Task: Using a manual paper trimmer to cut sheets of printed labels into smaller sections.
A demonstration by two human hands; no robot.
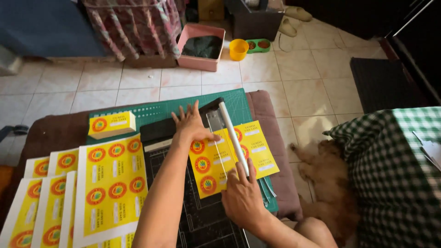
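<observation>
On the paper trimmer [193, 202], the left hand [190, 126] presses its spread fingers [183, 112] flat upon a yellow label sheet [229, 158] lying under the cutting rail [233, 138]. The right hand [241, 197] has its fingers closed about the rail's near end. Left of the trimmer lie stacked label sheets [110, 183] and a small cut pile [112, 124] on the green cutting mat [156, 110].

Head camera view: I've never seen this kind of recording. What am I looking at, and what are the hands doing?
The camera sits on a person's head, looking down at their own bare hands. The left hand presses flat on a yellow printed label sheet lying on a black paper trimmer. The right hand touches the trimmer's white cutting rail. Underneath lies a green cutting mat. More yellow label sheets lie left, and a small stack of cut labels behind them.
</observation>
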